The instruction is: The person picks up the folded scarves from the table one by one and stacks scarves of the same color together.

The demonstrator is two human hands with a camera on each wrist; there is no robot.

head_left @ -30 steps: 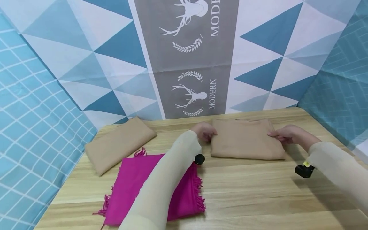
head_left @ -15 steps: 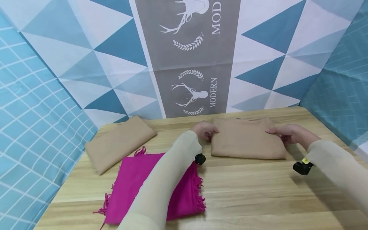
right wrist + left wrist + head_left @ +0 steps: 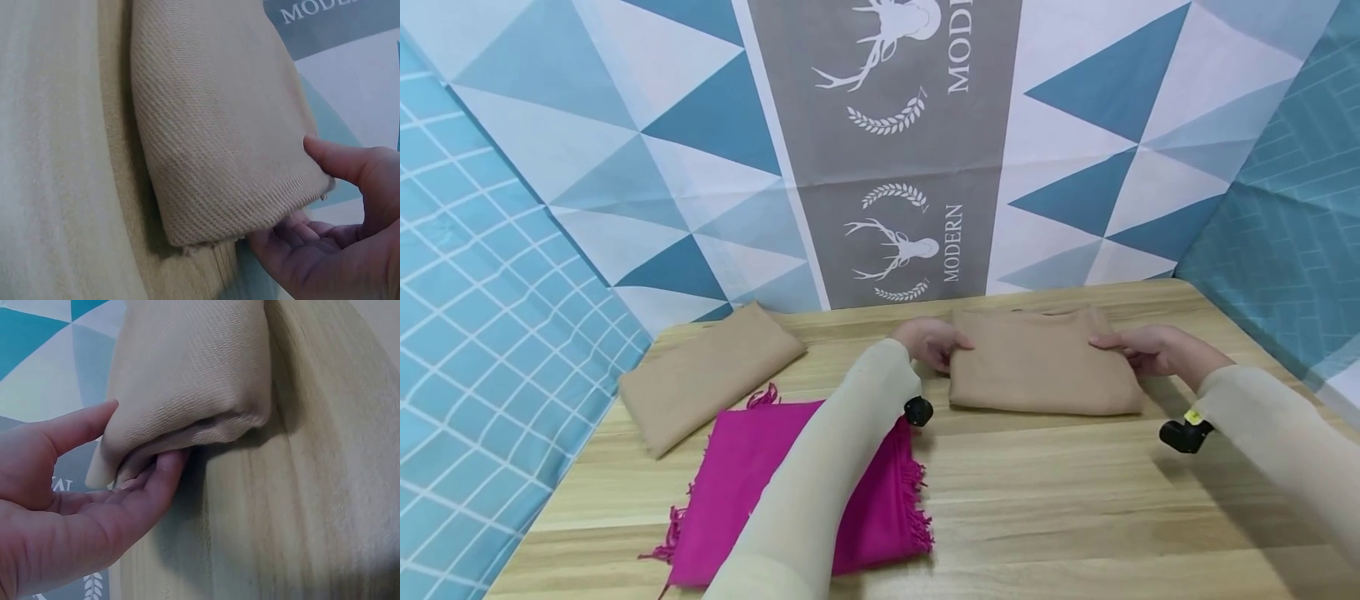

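Toward the back right of the table lies a folded beige cloth (image 3: 1037, 362), gripped at both ends. My left hand (image 3: 934, 342) pinches its left end; in the left wrist view the thumb is at the side and the fingers (image 3: 165, 481) reach under the folded layers. At the other end my right hand (image 3: 1142, 348) has its thumb on top and its fingers (image 3: 275, 250) beneath the edge. A twill-like weave shows on the cloth (image 3: 212, 125) in the right wrist view. The fingertips under the fabric are hidden.
A second folded beige cloth (image 3: 711, 375) lies slanted at the back left. In front of it is a folded magenta fringed scarf (image 3: 760, 467), partly covered by my left sleeve. Patterned blue, white and grey sheets stand behind the wooden table (image 3: 1037, 508).
Both thumbs sit slightly farther in over the beige cloth, and my right hand has shifted a little left. The cloth stays in nearly the same place.
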